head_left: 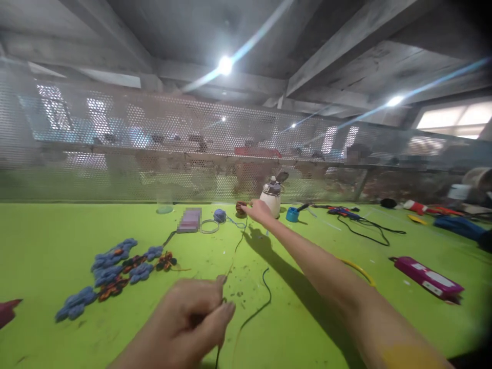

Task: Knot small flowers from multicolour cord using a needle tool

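Note:
My left hand is closed in the near middle, thumb and forefinger pinching a thin strand of yarn. The strand runs away over the table to a small brown-red ball of yarn. My right hand reaches far forward, its fingers on that ball. Just left of the ball lies a blue ball of yarn. A white bottle with a dark lid stands behind my right hand. Crocheted flowers in blue, orange and black lie joined together at the left.
A loose dark yarn end curls on the green table. A teal pot, a glue gun with its cord and a magenta packet lie to the right. A perforated screen borders the far edge.

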Demonstrator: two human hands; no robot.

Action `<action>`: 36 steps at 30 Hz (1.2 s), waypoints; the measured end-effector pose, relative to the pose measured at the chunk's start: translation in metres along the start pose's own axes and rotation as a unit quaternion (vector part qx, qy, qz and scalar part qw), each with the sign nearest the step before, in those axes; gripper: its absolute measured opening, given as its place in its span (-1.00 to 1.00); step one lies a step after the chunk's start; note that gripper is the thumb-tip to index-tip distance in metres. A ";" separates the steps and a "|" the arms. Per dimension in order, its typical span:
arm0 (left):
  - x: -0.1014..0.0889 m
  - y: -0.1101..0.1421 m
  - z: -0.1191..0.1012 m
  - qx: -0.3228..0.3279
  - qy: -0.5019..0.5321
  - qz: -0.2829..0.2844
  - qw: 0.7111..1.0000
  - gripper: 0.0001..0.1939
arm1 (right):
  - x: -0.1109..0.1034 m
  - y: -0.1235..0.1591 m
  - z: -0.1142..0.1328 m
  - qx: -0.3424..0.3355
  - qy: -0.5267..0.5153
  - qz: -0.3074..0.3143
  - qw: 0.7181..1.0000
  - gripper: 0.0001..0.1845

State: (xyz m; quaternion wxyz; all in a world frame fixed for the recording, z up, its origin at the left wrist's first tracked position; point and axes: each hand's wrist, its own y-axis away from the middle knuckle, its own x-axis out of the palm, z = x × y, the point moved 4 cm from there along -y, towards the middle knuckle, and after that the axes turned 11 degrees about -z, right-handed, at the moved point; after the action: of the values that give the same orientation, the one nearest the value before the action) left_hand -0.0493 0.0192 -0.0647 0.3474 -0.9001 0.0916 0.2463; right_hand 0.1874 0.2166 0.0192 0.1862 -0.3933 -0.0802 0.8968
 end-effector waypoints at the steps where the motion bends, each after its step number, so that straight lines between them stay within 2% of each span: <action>1: 0.002 -0.023 -0.023 0.001 -0.045 0.031 0.999 -0.55 | 0.002 0.016 0.004 -0.002 -0.026 0.025 0.999 -0.70; 2: 0.004 -0.042 -0.042 0.000 -0.075 0.062 0.995 -0.56 | 0.004 0.034 0.009 -0.004 -0.057 0.054 0.997 -0.71; 4: 0.004 -0.064 -0.066 0.007 -0.136 0.068 0.988 -0.59 | 0.007 0.077 0.018 -0.013 -0.128 0.116 0.985 -0.72; 7: 0.000 -0.071 -0.075 -0.002 -0.199 0.058 0.978 -0.61 | 0.003 0.141 0.031 -0.023 -0.238 0.202 0.950 -0.58; 9: -0.006 -0.072 -0.072 -0.023 -0.192 0.038 0.980 -0.60 | -0.005 0.171 0.035 -0.019 -0.296 0.224 0.928 -0.52; 11: -0.008 -0.076 -0.067 -0.066 -0.123 0.041 0.989 -0.60 | -0.009 0.189 0.033 -0.011 -0.341 0.234 0.910 -0.41; 13: -0.005 -0.082 -0.060 -0.113 -0.046 0.069 0.990 -0.61 | -0.008 0.197 0.029 0.021 -0.425 0.262 0.866 -0.37; 15: -0.001 -0.089 -0.052 -0.132 -0.018 0.076 0.988 -0.64 | -0.003 0.203 0.025 0.058 -0.489 0.305 0.815 -0.43; 17: 0.001 -0.094 -0.042 -0.146 -0.011 0.048 0.988 -0.65 | 0.002 0.208 0.020 0.091 -0.497 0.345 0.791 -0.57; 19: 0.001 -0.097 -0.034 -0.156 -0.003 0.032 0.987 -0.65 | 0.005 0.212 0.015 0.120 -0.485 0.361 0.787 -0.63; 21: 0.001 -0.097 -0.028 -0.166 0.014 0.036 0.985 -0.65 | 0.003 0.211 0.011 0.130 -0.489 0.350 0.789 -0.65; 26: 0.001 -0.090 -0.024 -0.203 0.089 0.065 0.973 -0.62 | -0.014 0.189 0.001 0.096 -0.513 0.308 0.795 -0.68; 31: 0.010 -0.079 -0.027 -0.229 0.234 0.088 0.941 -0.53 | -0.026 0.168 -0.006 0.083 -0.507 0.276 0.812 -0.66; 33: 0.013 -0.076 -0.031 -0.231 0.292 0.074 0.925 -0.55 | -0.023 0.167 -0.006 0.074 -0.494 0.267 0.824 -0.65; 36: 0.012 -0.077 -0.037 -0.234 0.379 0.021 0.895 -0.70 | -0.013 0.175 -0.005 0.054 -0.465 0.238 0.851 -0.62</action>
State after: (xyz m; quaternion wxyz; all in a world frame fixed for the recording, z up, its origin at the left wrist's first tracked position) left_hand 0.0013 0.0511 -0.0025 0.0603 -0.9786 0.1743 -0.0916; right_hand 0.1520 0.0509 -0.0257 -0.0709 0.0731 -0.0127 0.9947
